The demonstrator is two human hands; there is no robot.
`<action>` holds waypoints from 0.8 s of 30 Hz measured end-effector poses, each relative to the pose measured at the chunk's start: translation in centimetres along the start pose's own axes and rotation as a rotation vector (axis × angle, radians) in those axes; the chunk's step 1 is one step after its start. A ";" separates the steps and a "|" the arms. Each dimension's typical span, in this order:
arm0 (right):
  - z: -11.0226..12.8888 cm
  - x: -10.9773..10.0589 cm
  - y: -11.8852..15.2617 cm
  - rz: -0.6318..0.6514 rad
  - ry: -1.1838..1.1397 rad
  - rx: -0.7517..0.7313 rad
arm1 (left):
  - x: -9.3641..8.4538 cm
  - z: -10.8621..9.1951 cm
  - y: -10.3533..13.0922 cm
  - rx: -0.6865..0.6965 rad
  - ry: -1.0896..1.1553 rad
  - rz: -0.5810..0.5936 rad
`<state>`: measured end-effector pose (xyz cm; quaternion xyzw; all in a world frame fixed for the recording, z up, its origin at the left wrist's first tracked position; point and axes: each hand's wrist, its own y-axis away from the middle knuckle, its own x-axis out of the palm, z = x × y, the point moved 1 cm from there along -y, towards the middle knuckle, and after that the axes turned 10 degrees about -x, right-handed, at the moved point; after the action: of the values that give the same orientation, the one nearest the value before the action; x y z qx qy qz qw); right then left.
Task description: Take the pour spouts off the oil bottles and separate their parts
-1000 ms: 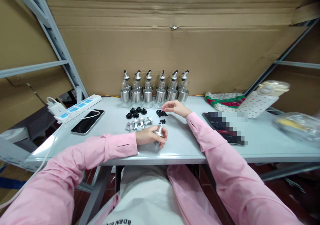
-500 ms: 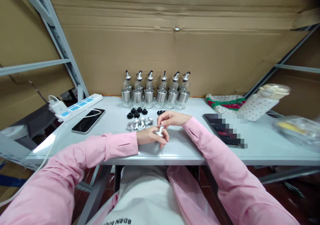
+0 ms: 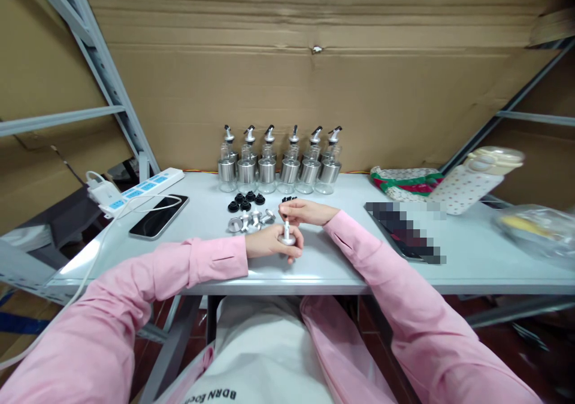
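Observation:
My left hand [image 3: 275,241] is closed around a silver pourer spout [image 3: 286,236], its wide base down and narrow neck pointing up. Just above that neck, my right hand [image 3: 305,211] pinches a small black piece [image 3: 286,215], mostly hidden by the fingertips. Beyond the left hand lie several silver pourer spouts [image 3: 255,218] in a loose group. Behind them sit several black stoppers [image 3: 245,202]. Several small black levers [image 3: 290,199] lie just past the right fingers, partly hidden by them.
Two rows of glass-and-steel oil bottles [image 3: 290,170] stand at the back; the rear ones have pourers fitted. A phone [image 3: 159,217] and a power strip [image 3: 144,190] lie left. At right are a dark pixelated device [image 3: 399,230], a dotted bottle [image 3: 471,182] and a plastic bag [image 3: 539,230].
My right hand has lifted slightly up and left, off the spout's neck, uncovering it. The spout now stands more upright in my left hand.

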<state>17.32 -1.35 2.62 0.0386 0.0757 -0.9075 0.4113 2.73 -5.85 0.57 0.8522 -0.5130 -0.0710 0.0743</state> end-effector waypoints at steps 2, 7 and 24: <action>0.2 -0.7 0.0 -0.100 -0.009 -0.028 | 0.4 -0.1 0.2 -0.026 -0.059 0.023; 0.9 -3.1 0.7 -0.364 -0.084 -0.132 | 0.6 -0.5 0.4 -0.044 -0.066 0.015; -0.4 1.6 -2.0 -0.041 1.061 -0.492 | 2.1 -0.5 1.3 0.259 -0.710 -0.008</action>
<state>14.74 -1.17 2.22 0.3899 0.4804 -0.7276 0.2962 2.63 -8.28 1.24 0.7789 -0.5082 -0.2967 -0.2166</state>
